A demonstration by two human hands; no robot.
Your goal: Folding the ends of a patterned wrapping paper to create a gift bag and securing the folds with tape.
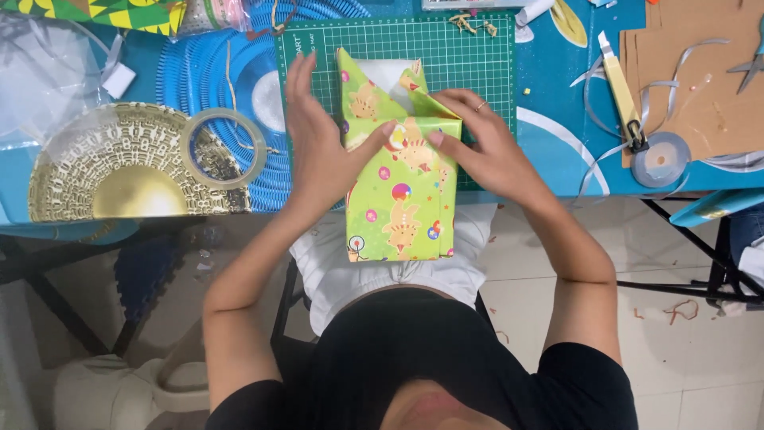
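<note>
Head view looked straight down on a box wrapped in green patterned paper (402, 195), which lay half on the green cutting mat (469, 56) and half over the near edge of the blue worktop (549, 135), above the person's lap. At the box's far end, toward 12 o'clock, the paper stood up in pointed flaps around a white opening.

Left hand (322, 147) lay flat and spread against the box's 9 o'clock side, fingers pointing to 12 o'clock, thumb pressed across the top of the paper; it gripped nothing, only pressed. Right hand (481, 147) came in from 3 o'clock, fingers loosely curled and resting on the folded flap at the box's upper right corner, a ring on one finger; whether it pinched the paper or merely pushed it down could not be told.

At 9 o'clock from the box lay a clear tape roll (225, 147), resting on a gold patterned fan-shaped sheet (119, 171) with a blue ribbed sheet (203, 72) behind it. Well off at 3 o'clock a yellow utility knife (619, 87) pointed toward 12 o'clock, with a small roll of silver ribbon (662, 159) just beside its near end and brown card (700, 72) further right
</note>
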